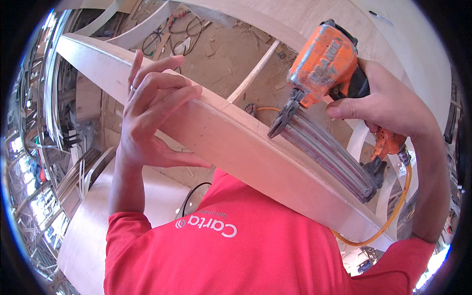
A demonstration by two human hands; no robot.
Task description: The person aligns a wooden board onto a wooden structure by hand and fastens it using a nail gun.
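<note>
A long pale wooden board (pixel 236 142) runs slantwise across the view, from the upper left to the lower right, in front of my chest. My left hand (pixel 157 108) is closed on it, with curled fingers at its upper edge and the thumb along its lower edge. In my right hand (pixel 383 96) I hold an orange air nail gun (pixel 322 64) by its black grip. Its dark nose points down toward the board's upper edge; whether the two touch, I cannot tell. The nail gun's long grey magazine (pixel 327 152) lies over the board's right half.
A yellow air hose (pixel 405 196) hangs from the nail gun and loops below the board. Curved wooden ribs (pixel 140 27) and a thin crosspiece (pixel 254 71) join the frame beyond. Dark cables (pixel 189 37) lie on the dusty floor. A pen (pixel 381 17) rests on the pale panel at upper right.
</note>
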